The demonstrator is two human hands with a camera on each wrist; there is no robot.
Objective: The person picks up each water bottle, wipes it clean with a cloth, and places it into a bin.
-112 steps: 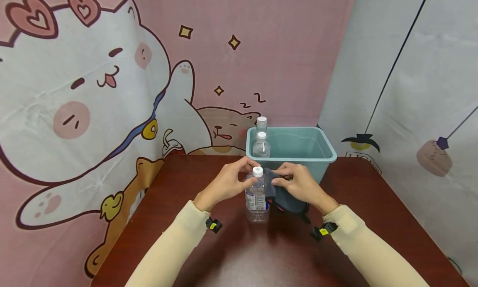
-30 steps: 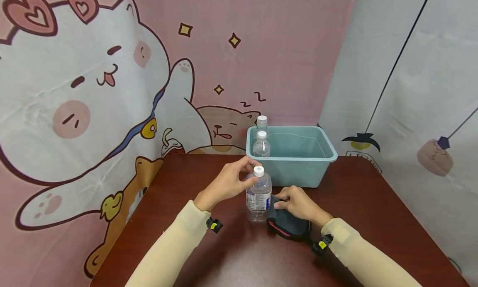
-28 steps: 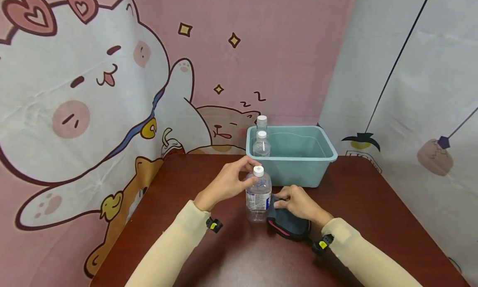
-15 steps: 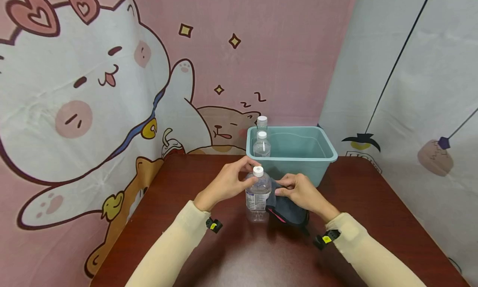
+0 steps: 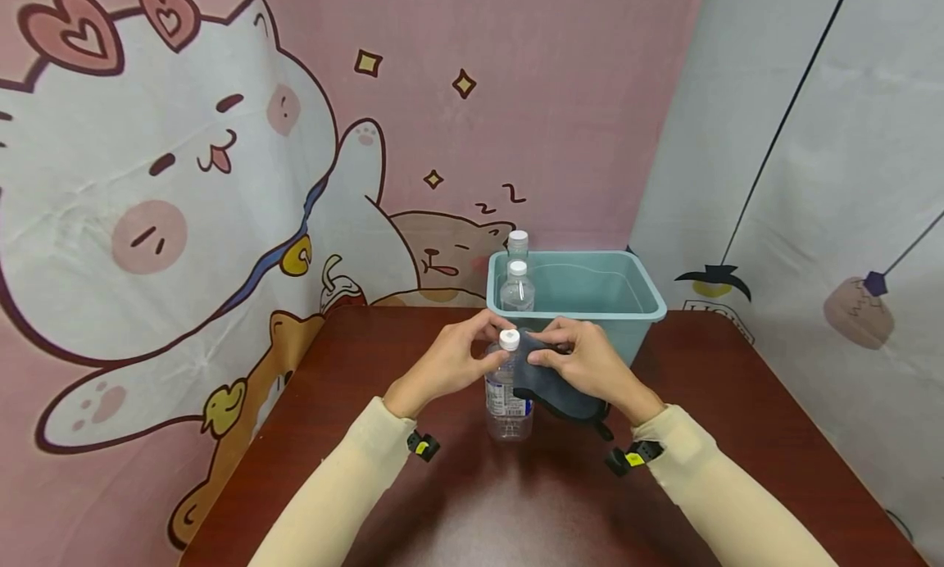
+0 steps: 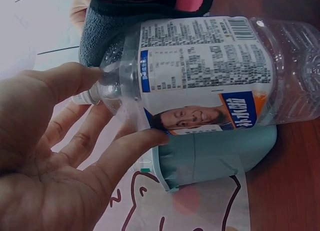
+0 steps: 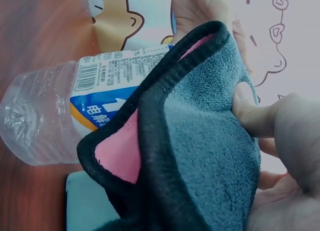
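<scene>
A clear plastic bottle [image 5: 508,403] with a white cap stands upright on the table; its printed label [image 6: 200,66] faces the left wrist camera. My left hand [image 5: 450,358] holds it around the neck and shoulder, thumb on one side and fingers on the other. Between thumb and fingers, my right hand [image 5: 593,370] pinches a folded grey-blue cleaning cloth [image 7: 210,126] with black edging and a pink inner side. This cloth lies against the upper right side of the bottle, just below cap height, and covers part of the label. Its lower end hangs down above the table.
Behind the hands stands a light blue plastic bin [image 5: 590,315]. Inside it, at the left, two capped bottles stand upright, a nearer bottle [image 5: 518,292] and a farther bottle [image 5: 518,243]. The brown table [image 5: 369,346] meets a printed cartoon backdrop [image 5: 575,124].
My right hand and the cloth were higher at first, came down beside the bottle's lower half about a second ago, then rose back to its shoulder. My left hand and the bottle barely moved.
</scene>
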